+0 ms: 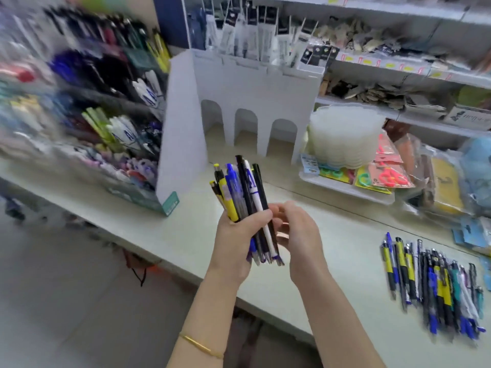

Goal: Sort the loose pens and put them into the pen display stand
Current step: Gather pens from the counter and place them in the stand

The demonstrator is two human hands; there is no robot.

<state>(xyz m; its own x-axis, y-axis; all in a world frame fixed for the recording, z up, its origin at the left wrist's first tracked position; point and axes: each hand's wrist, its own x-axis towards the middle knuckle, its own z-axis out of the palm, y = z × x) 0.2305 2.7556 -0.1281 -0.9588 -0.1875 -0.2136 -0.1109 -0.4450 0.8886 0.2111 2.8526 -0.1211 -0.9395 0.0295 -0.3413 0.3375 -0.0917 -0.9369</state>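
My left hand (pixel 236 243) grips a bundle of pens (pixel 241 192) upright over the counter's front edge: yellow-black, blue, black and white ones. My right hand (pixel 295 232) is right beside it, fingers curled against the lower part of the bundle; whether it pinches a pen is not clear. The tiered pen display stand (pixel 106 107) stands at the left, blurred, its rows filled with pens. A pile of loose pens (pixel 435 285) lies on the counter at the right.
A white cardboard divider with arches (pixel 255 91) stands behind the hands. A stack of clear plastic lids (pixel 345 136) and packaged scissors (pixel 382 176) sit to the right. Shelves with goods run along the back. The pale counter (pixel 164 229) meets the floor at the lower left.
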